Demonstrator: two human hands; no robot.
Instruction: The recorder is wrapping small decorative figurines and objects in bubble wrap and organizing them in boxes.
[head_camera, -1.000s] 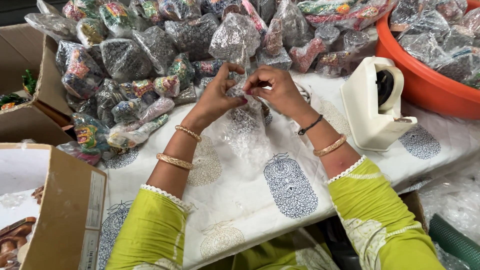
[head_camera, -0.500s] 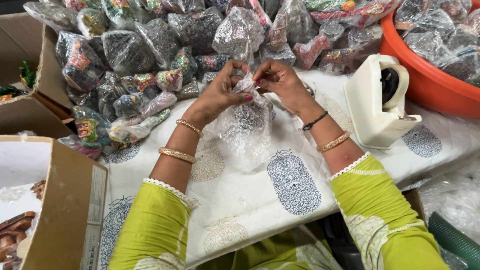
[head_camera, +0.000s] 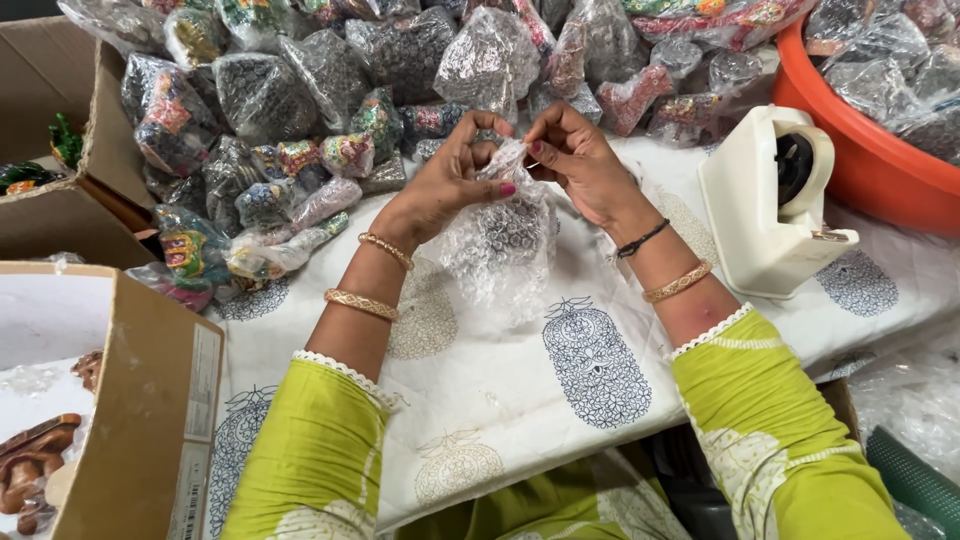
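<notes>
My left hand (head_camera: 452, 176) and my right hand (head_camera: 579, 159) meet above the table, both pinching the top of a small item wrapped in clear bubble wrap (head_camera: 503, 243). The wrap hangs down from my fingers over the white printed cloth (head_camera: 520, 400). What is inside the wrap looks dark and patterned, but I cannot make out its shape. Both arms wear lime green sleeves and gold bangles.
A heap of bubble-wrapped colourful items (head_camera: 300, 110) fills the far side. A white tape dispenser (head_camera: 768, 203) stands at the right, beside an orange tub (head_camera: 880, 160) of wrapped items. Cardboard boxes (head_camera: 120, 400) stand at the left, one holding brown figures.
Both hands stay together on the top of the bubble-wrapped item; fingers have shifted slightly along the wrap, which now hangs a little lower.
</notes>
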